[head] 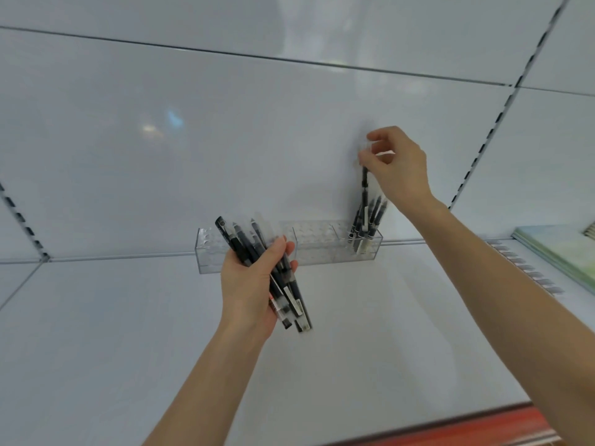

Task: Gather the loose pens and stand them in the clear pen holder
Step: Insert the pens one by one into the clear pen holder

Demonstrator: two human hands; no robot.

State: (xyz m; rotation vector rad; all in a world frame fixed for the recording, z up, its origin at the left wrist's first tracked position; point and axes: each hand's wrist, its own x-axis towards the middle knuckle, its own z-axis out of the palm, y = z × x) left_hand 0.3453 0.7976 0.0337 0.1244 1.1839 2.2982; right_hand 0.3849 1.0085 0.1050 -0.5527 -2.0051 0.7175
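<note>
A clear pen holder [318,249] with rows of round holes stands on a white shelf against the back panel. Several black pens [370,220] stand in its right end. My right hand [399,165] pinches the clear top of one black pen [364,181], held upright over that right end, its lower part among the standing pens. My left hand [254,281] is in front of the holder's left part and grips a bundle of several black pens [273,272], tips fanning up and left.
The white shelf [128,333] spreads in front of the holder. Notebooks [560,252] lie stacked at the far right beside a slotted upright [483,146]. A red edge [467,429] runs along the shelf front at the bottom right.
</note>
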